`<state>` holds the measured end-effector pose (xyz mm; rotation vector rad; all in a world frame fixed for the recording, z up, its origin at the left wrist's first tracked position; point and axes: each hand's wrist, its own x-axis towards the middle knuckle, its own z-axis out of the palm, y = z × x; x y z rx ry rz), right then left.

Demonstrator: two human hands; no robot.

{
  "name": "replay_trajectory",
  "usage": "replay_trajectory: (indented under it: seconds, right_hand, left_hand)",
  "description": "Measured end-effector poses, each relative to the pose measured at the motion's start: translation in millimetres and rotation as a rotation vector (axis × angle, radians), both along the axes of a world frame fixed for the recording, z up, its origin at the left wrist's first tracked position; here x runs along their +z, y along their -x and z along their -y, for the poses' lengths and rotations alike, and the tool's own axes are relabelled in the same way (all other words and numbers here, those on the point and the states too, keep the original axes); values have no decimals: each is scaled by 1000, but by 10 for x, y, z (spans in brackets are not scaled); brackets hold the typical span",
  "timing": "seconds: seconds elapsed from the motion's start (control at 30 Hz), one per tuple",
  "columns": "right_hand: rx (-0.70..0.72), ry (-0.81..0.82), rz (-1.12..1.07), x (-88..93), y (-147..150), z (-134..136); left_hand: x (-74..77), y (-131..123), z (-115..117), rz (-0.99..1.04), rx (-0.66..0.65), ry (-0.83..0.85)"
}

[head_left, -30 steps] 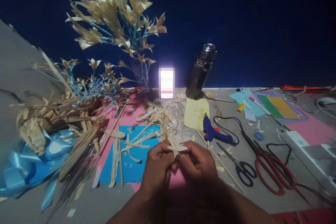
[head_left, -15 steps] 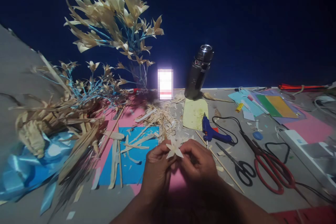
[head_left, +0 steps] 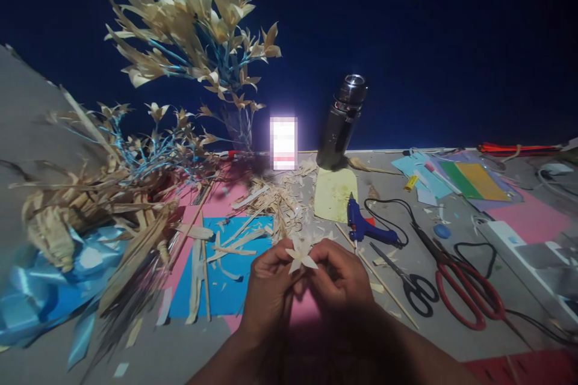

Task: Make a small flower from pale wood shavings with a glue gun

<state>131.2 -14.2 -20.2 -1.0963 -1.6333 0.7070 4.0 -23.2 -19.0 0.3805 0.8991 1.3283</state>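
Between my two hands is a small cream flower (head_left: 301,254) with pointed petals, facing up toward me. My left hand (head_left: 270,277) pinches it from the left, thumb and fingers closed at its petals. From the right, my right hand (head_left: 341,274) also has its fingers closed at the flower's edge. The underside of the flower and the fingertips below it are hidden. Just beyond my hands lies a heap of dry husk scraps (head_left: 282,207). A blue glue gun (head_left: 368,225) rests to the right, beside small black-handled scissors (head_left: 413,286).
Large red-handled shears (head_left: 469,289) and a white power strip (head_left: 528,271) lie at right. A dark thermos (head_left: 341,123) stands behind a yellow sheet (head_left: 334,192). Left are a blue sheet (head_left: 185,295), dry husks (head_left: 135,252), blue ribbon (head_left: 27,301) and a tall bunch of husk flowers (head_left: 194,18).
The flower has turned slightly between my fingers. My hands stay in nearly the same place, and the view has shifted a little.
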Motion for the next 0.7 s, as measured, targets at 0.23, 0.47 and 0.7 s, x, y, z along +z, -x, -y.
replay_trajectory:
  seconds: [0.23,0.47,0.7]
  right_hand:
    - [-29,-75,3,41,1,1]
    - [-15,-130,4,64,-9,-35]
    - [-16,-302,102,137,-45,-81]
  left_hand:
    - [12,-16,5,19,-21,-10]
    - [0,-32,15,-14,4,-88]
    - [66,17,73,-312,58,-109]
